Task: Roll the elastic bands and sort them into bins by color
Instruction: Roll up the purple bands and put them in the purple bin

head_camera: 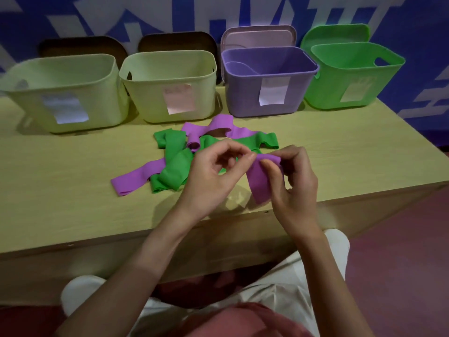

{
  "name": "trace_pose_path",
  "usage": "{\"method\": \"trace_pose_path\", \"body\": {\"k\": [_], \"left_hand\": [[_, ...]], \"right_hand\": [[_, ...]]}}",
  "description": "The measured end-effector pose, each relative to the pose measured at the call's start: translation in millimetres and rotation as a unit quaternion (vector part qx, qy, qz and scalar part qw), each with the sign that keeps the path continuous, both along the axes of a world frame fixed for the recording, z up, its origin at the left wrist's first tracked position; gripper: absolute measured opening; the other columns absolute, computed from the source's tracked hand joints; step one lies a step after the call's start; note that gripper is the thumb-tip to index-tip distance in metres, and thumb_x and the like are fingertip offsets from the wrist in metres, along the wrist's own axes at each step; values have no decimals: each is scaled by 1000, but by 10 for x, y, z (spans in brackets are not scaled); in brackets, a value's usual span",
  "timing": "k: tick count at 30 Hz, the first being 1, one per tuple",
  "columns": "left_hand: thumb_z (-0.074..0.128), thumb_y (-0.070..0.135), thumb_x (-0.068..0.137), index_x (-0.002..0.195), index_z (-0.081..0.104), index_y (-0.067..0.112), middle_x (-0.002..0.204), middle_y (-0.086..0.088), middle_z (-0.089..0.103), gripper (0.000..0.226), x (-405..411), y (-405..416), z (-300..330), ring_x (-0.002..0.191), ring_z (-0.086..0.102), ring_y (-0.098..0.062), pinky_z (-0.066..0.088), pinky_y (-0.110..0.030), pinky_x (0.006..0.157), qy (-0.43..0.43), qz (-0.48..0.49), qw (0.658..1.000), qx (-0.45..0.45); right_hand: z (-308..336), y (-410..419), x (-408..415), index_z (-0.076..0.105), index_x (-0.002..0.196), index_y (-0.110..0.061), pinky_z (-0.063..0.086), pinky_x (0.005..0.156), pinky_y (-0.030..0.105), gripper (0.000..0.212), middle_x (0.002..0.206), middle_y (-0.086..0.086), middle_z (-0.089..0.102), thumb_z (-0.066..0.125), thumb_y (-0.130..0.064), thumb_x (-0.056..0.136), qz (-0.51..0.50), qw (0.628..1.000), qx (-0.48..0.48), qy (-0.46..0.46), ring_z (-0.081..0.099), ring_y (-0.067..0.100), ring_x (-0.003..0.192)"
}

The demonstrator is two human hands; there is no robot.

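head view looks down on a pale wooden table (60, 190) with the person's two bare hands raised over its near edge. right hand (295, 181) pinches the top end of a purple band (261, 178) between thumb and curled fingers, and the band hangs down from there in a flat strip in front of the palm. left hand (213, 171) is just left of it, its fingers curled, with thumb and forefinger tips meeting at the band's upper left corner, touching it. behind the hands, toward the far side, a loose pile of bands (194, 152) lies on the table: several green ones tangled in the middle, one purple band arching across the far side of the pile and another purple strip trailing out to the near left. along the far edge stand four bins in a row, each with a paper label on its front. from left to right: a cream bin (65, 93), a second cream bin (170, 86), a purple bin (267, 83) and a green bin (349, 76). i cannot read the labels. something curved and purple lies inside the purple bin, though what it is i cannot tell. lids lean upright behind the bins against a blue and white wall (413, 20). light trousers and a reddish top show at the bottom of the frame.
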State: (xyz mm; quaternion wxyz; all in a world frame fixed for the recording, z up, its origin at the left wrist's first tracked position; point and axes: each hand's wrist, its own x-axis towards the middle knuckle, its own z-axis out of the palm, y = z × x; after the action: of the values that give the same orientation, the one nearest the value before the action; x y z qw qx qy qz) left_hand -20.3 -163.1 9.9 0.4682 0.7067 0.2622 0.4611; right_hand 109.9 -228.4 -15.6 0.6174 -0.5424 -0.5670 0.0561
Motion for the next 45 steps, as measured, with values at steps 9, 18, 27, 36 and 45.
{"method": "trace_pose_path", "body": {"k": [9, 18, 27, 36, 45], "left_hand": [[68, 12, 78, 89, 71, 19, 65, 15, 69, 14, -47, 14, 20, 64, 59, 5, 45, -11, 64, -67, 38, 994, -72], [69, 26, 83, 84, 70, 27, 79, 2, 69, 3, -119, 14, -125, 79, 64, -13, 51, -30, 75, -23, 66, 998, -2], [44, 29, 96, 80, 59, -5, 74, -11, 54, 40, -268, -85, -101, 73, 52, -28, 44, -47, 68, 6, 90, 993, 74], [40, 22, 98, 75, 51, 11, 69, 11, 42, 27, -332, -80, -161, 67, 41, -8, 34, -23, 66, 30, 138, 982, 127], [44, 25, 98, 76, 50, -2, 63, -4, 44, 35, -319, -173, -148, 62, 42, -7, 35, -19, 57, -96, 111, 988, -45]], "right_hand": [[22, 27, -157, 49, 102, -19, 40, 71, 7, 11, 95, -30, 54, 54, -19, 92, 42, 998, 30, 30, 54, -6, 82], [-78, 68, -153, 46, 102, -26, 44, 65, 13, 13, 96, -39, 55, 51, -32, 91, 4, 1000, -4, -20, 56, -14, 80], [38, 106, -351, 46, 89, -22, 36, 57, 5, 10, 77, -17, 46, 54, -27, 90, -2, 998, 55, -27, 49, -12, 66], [8, 95, -490, 41, 90, -33, 37, 58, 4, 10, 80, -32, 56, 50, -30, 90, 100, 995, 4, 30, 53, -11, 65], [135, 39, -511, 40, 120, -29, 43, 59, 9, 38, 86, -28, 65, 56, -11, 91, 137, 990, 12, 43, 62, -1, 66]]}}
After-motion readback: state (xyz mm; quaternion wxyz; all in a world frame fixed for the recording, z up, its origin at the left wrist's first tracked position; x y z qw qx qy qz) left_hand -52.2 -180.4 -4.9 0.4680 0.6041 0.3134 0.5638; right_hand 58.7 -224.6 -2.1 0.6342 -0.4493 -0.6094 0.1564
